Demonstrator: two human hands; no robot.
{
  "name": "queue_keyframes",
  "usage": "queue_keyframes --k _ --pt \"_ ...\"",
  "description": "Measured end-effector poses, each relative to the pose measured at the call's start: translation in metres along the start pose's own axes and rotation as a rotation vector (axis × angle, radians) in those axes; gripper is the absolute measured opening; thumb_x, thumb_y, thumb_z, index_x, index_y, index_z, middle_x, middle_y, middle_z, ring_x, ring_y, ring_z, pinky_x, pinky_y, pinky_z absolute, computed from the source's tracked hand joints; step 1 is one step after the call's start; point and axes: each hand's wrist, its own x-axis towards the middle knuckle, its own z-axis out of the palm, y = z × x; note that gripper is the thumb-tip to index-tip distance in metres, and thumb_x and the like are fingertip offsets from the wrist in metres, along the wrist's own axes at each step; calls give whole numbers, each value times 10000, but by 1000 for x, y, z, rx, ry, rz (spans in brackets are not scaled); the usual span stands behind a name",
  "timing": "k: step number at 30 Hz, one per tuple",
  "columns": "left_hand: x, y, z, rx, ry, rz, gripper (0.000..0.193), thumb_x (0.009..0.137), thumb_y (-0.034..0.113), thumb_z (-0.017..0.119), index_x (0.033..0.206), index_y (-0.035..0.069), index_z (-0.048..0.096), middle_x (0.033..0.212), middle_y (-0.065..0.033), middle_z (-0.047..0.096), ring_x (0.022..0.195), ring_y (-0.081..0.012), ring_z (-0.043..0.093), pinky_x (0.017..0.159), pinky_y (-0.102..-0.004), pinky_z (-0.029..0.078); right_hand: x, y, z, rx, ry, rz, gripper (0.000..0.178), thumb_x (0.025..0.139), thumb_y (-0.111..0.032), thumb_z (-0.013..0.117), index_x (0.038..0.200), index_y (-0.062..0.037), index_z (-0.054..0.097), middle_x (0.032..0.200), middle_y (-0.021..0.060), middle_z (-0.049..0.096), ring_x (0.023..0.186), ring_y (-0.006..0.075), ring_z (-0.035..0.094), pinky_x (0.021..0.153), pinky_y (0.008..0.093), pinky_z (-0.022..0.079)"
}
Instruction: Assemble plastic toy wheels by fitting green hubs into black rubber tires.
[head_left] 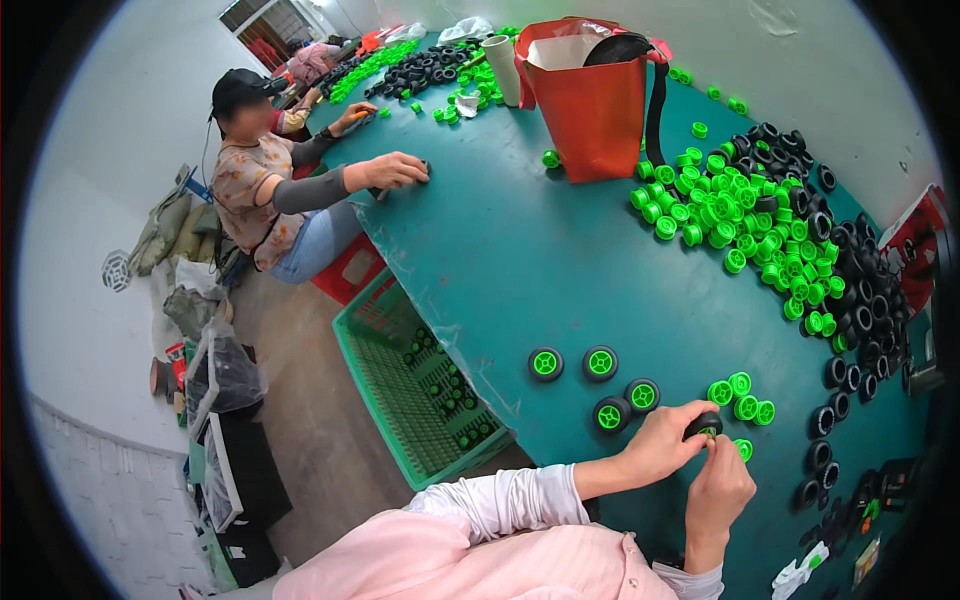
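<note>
My left hand (662,442) is closed around a small black tyre (703,424) with some green showing at its lower side. Against that same tyre, the fingertips of my right hand (720,488) are pinched together; they partly hide the green piece. Just beyond my hands, several loose green wheel hubs (745,407) stand on the table, and one more green hub (743,449) is right beside my right hand. To the left of my left hand lie several finished wheels (600,363), black tyres with green spoked hubs in them.
A big heap of green hubs (740,205) and black tyres (870,290) runs along the right side of the teal table (500,250). Farther back stands a red bag (600,115). Left of the table edge, a green crate (400,420) holds wheels. A co-worker (270,180) sits at the far left.
</note>
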Motion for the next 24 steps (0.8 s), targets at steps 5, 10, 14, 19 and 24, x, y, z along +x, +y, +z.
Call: queue_keyframes --k 5,10,14,19,24 --pt "4 2 -16 -363 -62 -173 393 983 90 605 1368 39 542 996 -41 628 785 -62 610 649 -236 529 4 -4 -20 342 7 326 151 942 -63 657 1065 17 620 828 95 629 576 229 578 515 387 424" --pt "-8 24 -11 97 -159 181 469 925 104 679 1379 71 567 1143 -80 566 923 -215 617 792 -347 528 4 16 -10 1074 -119 712 124 1043 -114 572 1037 7 600 870 18 634 490 -6 418 400 166 285" --pt "-8 23 -15 174 -91 500 615 868 192 761 1415 69 507 1298 -94 569 1151 -326 574 952 -435 478 2 23 -15 1194 -97 851 151 1028 -152 615 986 -9 591 727 -9 584 457 10 405 406 181 299" --pt "-8 15 -15 167 -319 325 677 834 283 801 1389 77 474 1331 -103 571 1203 -329 556 1026 -436 444 4 16 -24 1335 -223 896 190 1044 -197 590 1028 -8 593 742 4 602 456 28 459 392 190 351" --pt "-17 16 -20 157 -292 333 631 841 254 790 1375 76 504 1318 -91 591 1207 -321 552 1027 -431 446 3 8 -22 1305 -313 906 180 1048 -179 564 1029 -5 605 724 -2 595 448 40 477 381 196 361"
